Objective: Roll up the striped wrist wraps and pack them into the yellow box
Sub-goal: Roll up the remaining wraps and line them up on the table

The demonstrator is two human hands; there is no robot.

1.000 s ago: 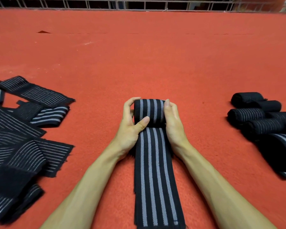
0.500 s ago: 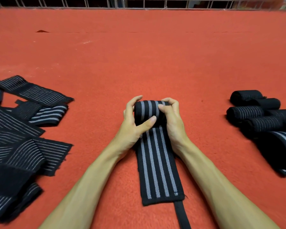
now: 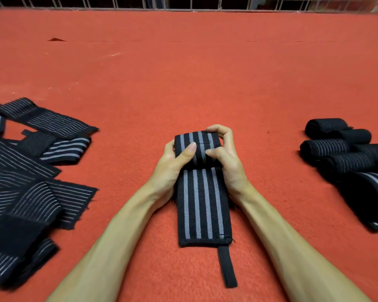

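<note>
Loose pile: Unrolled wraps (image 3: 26,175) lie heaped at the near left on the red mat (image 3: 183,83), overlapping one another. I judge that pulling one out carelessly could drag its neighbours along.

Left hand: My left hand (image 3: 170,166) grips the left end of the roll, with the thumb laid across its top. If that thumb lifts, I expect the elastic to spring open.

Wrap in work: The striped wrist wrap (image 3: 202,203) sits in the middle, near me, between both hands. Its far end is wound into a roll (image 3: 196,144) and its flat tail runs toward me. If one side turns ahead of the other, the roll could go cone-shaped and the stripes slip out of line.

Strap: A thin strap (image 3: 227,267) trails from the near edge. It may fold under or wind in crooked as the last turns take it up.

Right hand: My right hand (image 3: 225,158) holds the right end, fingers curled over the far side and thumb pressing the front. Uneven pressure here would skew the roll.

Finished rolls: The rolled wraps (image 3: 336,153) cluster at the right, touching. The nearest one looks slacker and may unwind if nudged.

Yellow box: It is not in view, so I cannot tell where packing will happen.
</note>
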